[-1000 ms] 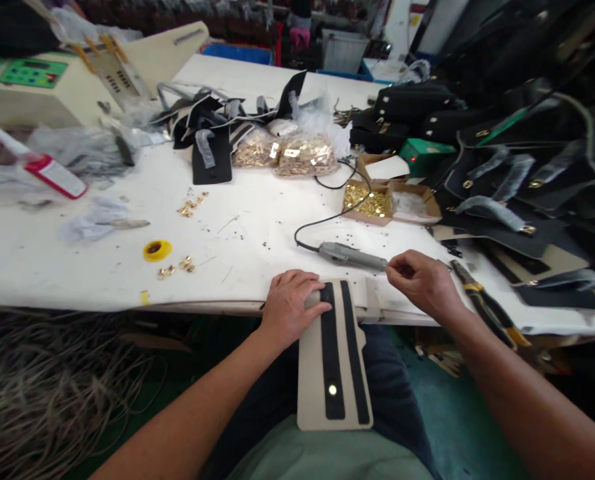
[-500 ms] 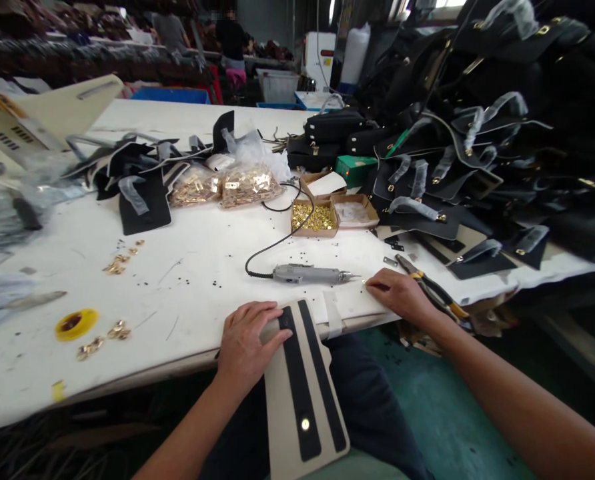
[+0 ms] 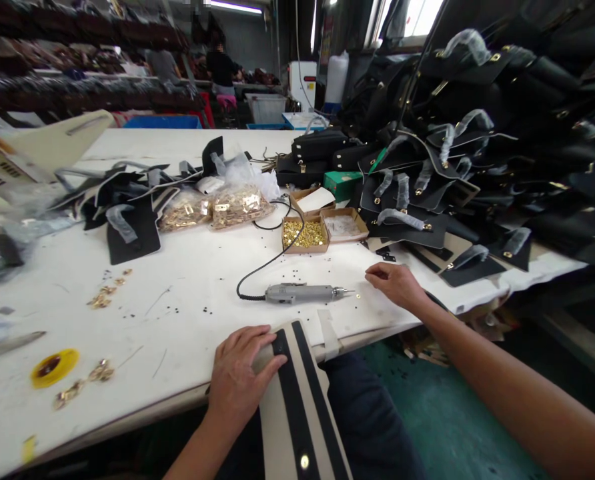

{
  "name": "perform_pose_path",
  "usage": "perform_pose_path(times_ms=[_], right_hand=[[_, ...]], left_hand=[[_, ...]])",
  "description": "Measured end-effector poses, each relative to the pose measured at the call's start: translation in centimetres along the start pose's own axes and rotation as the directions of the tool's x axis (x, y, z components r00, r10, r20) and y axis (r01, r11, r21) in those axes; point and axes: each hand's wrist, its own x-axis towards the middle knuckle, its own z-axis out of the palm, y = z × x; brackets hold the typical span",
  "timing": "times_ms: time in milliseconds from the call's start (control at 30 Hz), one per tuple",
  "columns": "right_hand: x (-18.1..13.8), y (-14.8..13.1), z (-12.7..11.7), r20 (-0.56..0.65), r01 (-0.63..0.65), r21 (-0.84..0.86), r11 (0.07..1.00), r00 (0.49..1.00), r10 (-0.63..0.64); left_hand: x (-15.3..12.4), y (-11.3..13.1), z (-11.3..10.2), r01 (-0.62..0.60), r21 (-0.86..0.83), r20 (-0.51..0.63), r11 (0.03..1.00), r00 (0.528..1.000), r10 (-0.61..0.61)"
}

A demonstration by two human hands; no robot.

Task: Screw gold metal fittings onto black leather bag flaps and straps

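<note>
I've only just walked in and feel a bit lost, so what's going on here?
The person's left hand holds a beige panel at the table's near edge, thumb over one of its two black strips. A shiny disc sits on that strip. The right hand is above the table with its fingers together; whether they hold anything is too small to tell. A grey corded tool lies untouched between that hand and its cable.

On my screen I see a beige panel point(image 3: 307, 413) with two black stripes point(image 3: 293, 400) and a gold disc point(image 3: 305, 461). The driver point(image 3: 300, 293) shows me grey, the table point(image 3: 197, 280) white, the tape point(image 3: 67, 367) yellow, the bags point(image 3: 527, 90) black.
</note>
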Motion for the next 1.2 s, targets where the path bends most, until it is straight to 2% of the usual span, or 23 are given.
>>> perform_pose_path(times_ms=[267,467,600,767,967,1100,1200], right_hand=[[5.2,-0.6,0.3,-0.083,0.056,-0.099,0.993,0.994,-0.064],[10.3,-2.2,-0.2,-0.091,0.099,-0.27,0.958,0.988,-0.127],[15.2,-3.9,0.1,0.003,0.117,-0.402,0.908,0.992,-0.127],[19.4,-4.2,1.4,0.138,0.082,-0.51,0.856,0.99,-0.012],[19.8,-3.1,2.5,0.16,0.056,-0.511,0.858,0.987,0.03],[19.2,-3.0,2.0,0.086,0.044,-0.461,0.887,0.996,-0.005],[18.3,-3.5,0.6,0.012,0.053,-0.402,0.914,0.999,-0.053]], left_hand=[[-0.3,-0.7,0.3,-0.057,0.042,-0.037,0.998,0.998,0.058],[-0.2,-0.7,0.3,-0.061,0.057,-0.034,0.997,0.997,0.063],[-0.1,-0.5,0.2,-0.054,0.041,-0.025,0.998,0.998,0.056],[0.0,-0.4,0.1,-0.056,0.019,-0.018,0.998,0.998,0.057],[0.2,-0.4,0.2,-0.053,-0.006,-0.011,0.999,0.999,0.052],[0.2,-0.3,0.2,-0.057,-0.012,-0.013,0.998,0.998,0.056],[0.1,-0.4,0.2,-0.057,-0.007,-0.011,0.998,0.998,0.057]])
